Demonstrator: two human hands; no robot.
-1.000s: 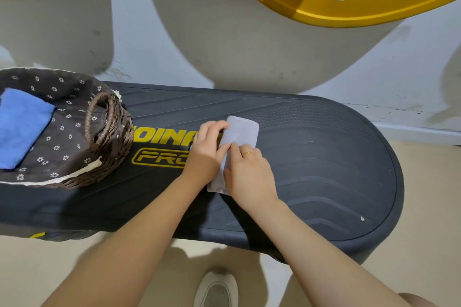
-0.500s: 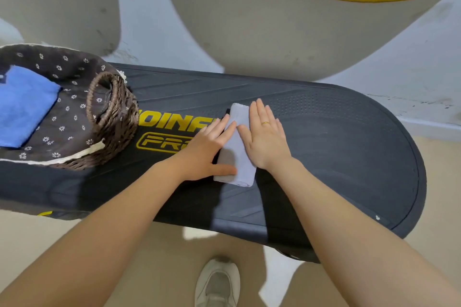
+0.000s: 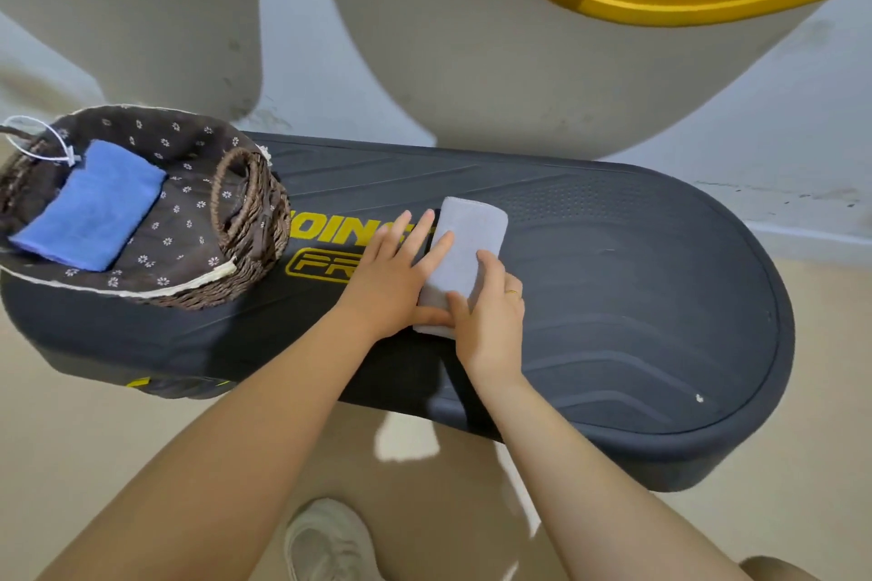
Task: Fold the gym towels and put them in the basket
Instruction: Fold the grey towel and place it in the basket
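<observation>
A long dark grey rubber-topped step platform with yellow lettering point(image 3: 590, 297) serves as the counter. On its left end stands a round brown wicker basket with a dark flower-print lining point(image 3: 245, 222), and a folded blue towel point(image 3: 89, 208) lies inside it. Near the middle of the counter lies a folded pale grey towel point(image 3: 467, 241). The left hand point(image 3: 391, 278) rests flat on its left edge – fingers straight and spread. The right hand point(image 3: 490, 316) grips its near right corner, fingers curled, thumb on top.

Head camera, close, looking steeply down onto step platform point(image 3: 613, 288).
</observation>
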